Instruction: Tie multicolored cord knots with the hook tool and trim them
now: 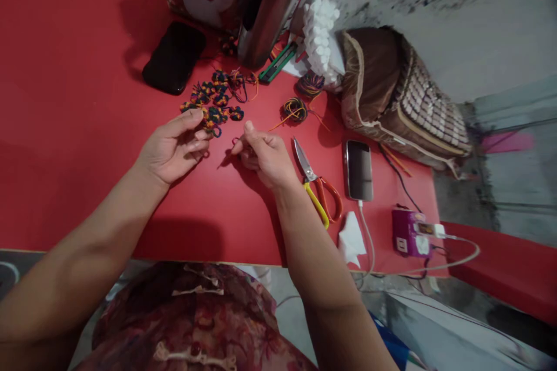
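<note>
My left hand (176,148) is closed, thumb and fingers around the near end of a knotted piece of multicoloured yarn (220,116) in dark green, orange and dark red. Several small clusters of this yarn spread over the red table beyond the fingertips. My right hand (265,156) is a short way to the right, its thumb pressed on curled fingers. A small pinkish loop shows by its index fingertip; what lies inside the grip is hidden. Scissors (310,171) with one yellow and one red handle lie beside my right wrist, blades slightly apart.
Two small yarn balls (294,110) and a green cutter (277,64) lie beyond my right hand. A black phone (174,58) is at the back left. Another phone (359,170), plugged into a cable, a purple box (409,232) and a brown bag (391,87) are at right.
</note>
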The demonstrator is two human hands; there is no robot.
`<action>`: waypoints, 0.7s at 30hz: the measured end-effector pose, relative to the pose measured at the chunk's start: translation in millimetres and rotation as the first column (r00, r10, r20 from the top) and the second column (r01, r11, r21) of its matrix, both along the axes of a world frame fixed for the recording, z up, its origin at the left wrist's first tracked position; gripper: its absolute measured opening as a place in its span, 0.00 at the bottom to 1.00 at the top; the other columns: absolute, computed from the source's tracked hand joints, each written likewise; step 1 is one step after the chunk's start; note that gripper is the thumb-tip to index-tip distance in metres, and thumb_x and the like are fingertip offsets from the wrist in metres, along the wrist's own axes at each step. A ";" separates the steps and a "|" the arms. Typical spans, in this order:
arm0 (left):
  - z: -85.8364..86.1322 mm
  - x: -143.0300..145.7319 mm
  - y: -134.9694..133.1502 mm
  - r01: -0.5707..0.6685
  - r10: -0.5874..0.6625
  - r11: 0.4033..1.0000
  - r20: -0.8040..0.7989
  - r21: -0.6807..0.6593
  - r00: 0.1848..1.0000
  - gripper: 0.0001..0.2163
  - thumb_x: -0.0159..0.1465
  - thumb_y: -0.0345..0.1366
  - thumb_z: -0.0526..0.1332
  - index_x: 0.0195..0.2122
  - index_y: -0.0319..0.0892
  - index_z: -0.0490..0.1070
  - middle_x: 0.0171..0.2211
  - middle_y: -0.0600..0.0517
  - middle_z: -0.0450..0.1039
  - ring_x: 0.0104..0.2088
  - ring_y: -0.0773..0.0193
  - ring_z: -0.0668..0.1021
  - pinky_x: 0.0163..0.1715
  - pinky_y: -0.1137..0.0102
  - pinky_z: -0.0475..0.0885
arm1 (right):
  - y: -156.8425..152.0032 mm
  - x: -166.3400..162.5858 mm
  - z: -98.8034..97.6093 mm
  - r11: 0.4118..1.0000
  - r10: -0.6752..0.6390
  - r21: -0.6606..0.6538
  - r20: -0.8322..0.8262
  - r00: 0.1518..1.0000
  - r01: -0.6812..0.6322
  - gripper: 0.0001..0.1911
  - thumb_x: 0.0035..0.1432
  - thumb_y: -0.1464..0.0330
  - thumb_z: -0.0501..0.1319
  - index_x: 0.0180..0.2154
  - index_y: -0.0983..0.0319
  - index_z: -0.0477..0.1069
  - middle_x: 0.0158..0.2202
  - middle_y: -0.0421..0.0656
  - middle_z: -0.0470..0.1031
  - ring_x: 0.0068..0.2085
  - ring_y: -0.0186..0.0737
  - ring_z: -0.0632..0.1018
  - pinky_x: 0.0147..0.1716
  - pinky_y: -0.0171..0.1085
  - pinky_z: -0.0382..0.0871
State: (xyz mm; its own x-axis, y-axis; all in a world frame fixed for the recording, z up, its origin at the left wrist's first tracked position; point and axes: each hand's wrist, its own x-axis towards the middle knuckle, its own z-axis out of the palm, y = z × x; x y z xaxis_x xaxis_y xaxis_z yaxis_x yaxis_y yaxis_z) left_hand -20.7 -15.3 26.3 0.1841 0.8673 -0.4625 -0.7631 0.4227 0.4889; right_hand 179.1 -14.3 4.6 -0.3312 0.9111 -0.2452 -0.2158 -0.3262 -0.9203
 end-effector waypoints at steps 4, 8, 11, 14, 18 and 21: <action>3.8 7.2 -3.6 0.033 -0.032 0.999 -0.067 0.009 0.997 0.12 0.69 0.16 0.67 0.29 0.34 0.79 0.26 0.53 0.73 0.21 0.74 0.76 0.15 0.84 0.62 | 1.0 -2.8 -0.6 0.987 -0.152 0.046 -0.057 0.987 0.155 0.31 0.52 0.40 0.84 0.32 0.60 0.84 0.19 0.28 0.57 0.22 0.25 0.56 0.22 0.32 0.48; -3.2 9.2 -6.4 0.105 -0.097 0.992 -0.109 0.065 0.989 0.09 0.66 0.16 0.68 0.31 0.31 0.84 0.26 0.49 0.76 0.22 0.71 0.78 0.17 0.82 0.68 | -0.6 -3.2 3.3 0.997 -0.075 -0.023 -0.099 0.992 0.073 0.29 0.47 0.46 0.88 0.32 0.60 0.81 0.20 0.28 0.61 0.22 0.25 0.57 0.22 0.31 0.51; -9.1 8.0 -8.5 0.156 -0.140 0.980 -0.129 0.124 0.982 0.06 0.59 0.17 0.78 0.31 0.31 0.85 0.25 0.49 0.76 0.23 0.70 0.78 0.18 0.82 0.68 | -2.2 -3.8 6.7 0.997 -0.037 -0.065 -0.142 0.989 0.028 0.29 0.44 0.50 0.90 0.30 0.60 0.78 0.21 0.28 0.65 0.21 0.23 0.56 0.21 0.30 0.48; -13.2 5.1 -10.1 0.236 -0.224 0.959 -0.089 0.159 0.970 0.11 0.53 0.22 0.85 0.32 0.30 0.86 0.25 0.49 0.77 0.24 0.71 0.77 0.18 0.82 0.69 | -3.7 -5.2 9.3 0.995 -0.041 -0.100 -0.151 0.988 0.025 0.31 0.40 0.51 0.91 0.29 0.60 0.76 0.21 0.28 0.65 0.20 0.22 0.56 0.20 0.28 0.47; -15.2 1.4 -10.3 0.339 -0.340 0.932 -0.018 0.130 0.940 0.14 0.53 0.26 0.89 0.34 0.29 0.86 0.25 0.49 0.77 0.24 0.70 0.76 0.20 0.79 0.72 | -5.2 -7.4 11.7 0.987 -0.100 -0.132 -0.089 0.991 0.088 0.31 0.38 0.52 0.91 0.27 0.60 0.75 0.20 0.27 0.63 0.20 0.23 0.59 0.19 0.28 0.52; -13.4 1.6 -9.5 0.363 -0.366 0.926 0.009 0.105 0.931 0.11 0.58 0.26 0.86 0.33 0.32 0.85 0.26 0.49 0.77 0.24 0.71 0.76 0.20 0.80 0.72 | -4.6 -7.0 12.0 0.985 -0.106 -0.148 -0.089 0.990 0.093 0.29 0.39 0.53 0.90 0.27 0.60 0.76 0.19 0.27 0.62 0.20 0.23 0.59 0.19 0.27 0.52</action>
State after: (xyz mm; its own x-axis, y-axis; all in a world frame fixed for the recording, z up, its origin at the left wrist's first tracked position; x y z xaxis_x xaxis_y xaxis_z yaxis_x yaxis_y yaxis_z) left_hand -19.1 -24.8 12.9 0.5077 0.7793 -0.3673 -0.5799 0.6244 0.5234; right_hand 172.1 -18.9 16.6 -0.2690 0.8987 -0.3465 -0.3391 -0.4251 -0.8392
